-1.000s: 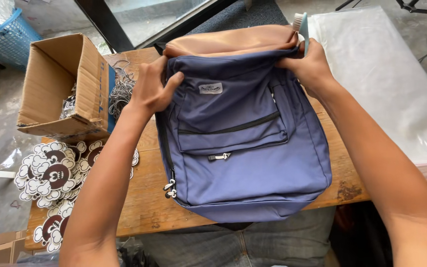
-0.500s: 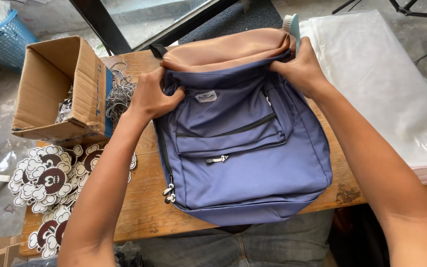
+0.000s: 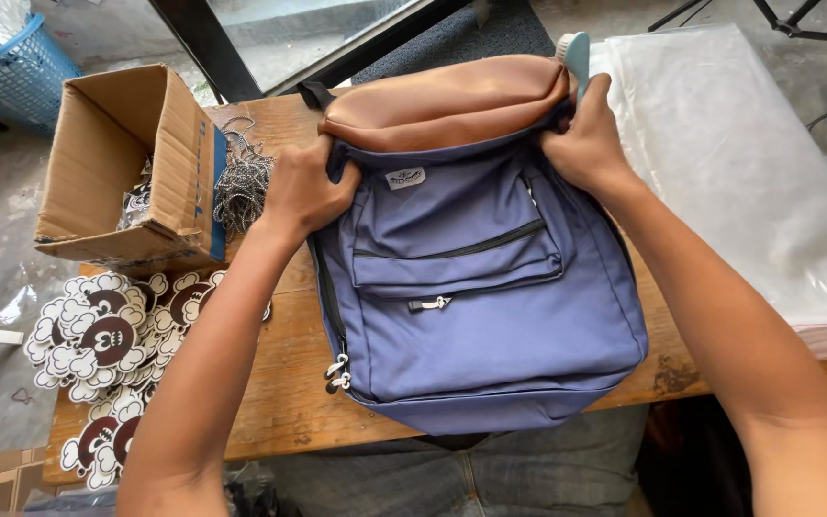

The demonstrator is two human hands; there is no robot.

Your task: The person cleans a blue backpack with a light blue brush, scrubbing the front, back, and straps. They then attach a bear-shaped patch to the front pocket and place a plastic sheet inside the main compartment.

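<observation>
Lying flat mid-desk: blue backpack (image 3: pixel 490 325) with tan leather top, bottom overhanging near edge of wooden desk (image 3: pixel 279 383). Left hand (image 3: pixel 303 191) grip clamped on bag's upper left corner; right hand (image 3: pixel 586 144) grip clamped on upper right corner. Open cardboard box (image 3: pixel 131 163) at far left corner, cartoon cut-out tags (image 3: pixel 107 335) along left edge, clear plastic sheets (image 3: pixel 748 163) off right edge.
</observation>
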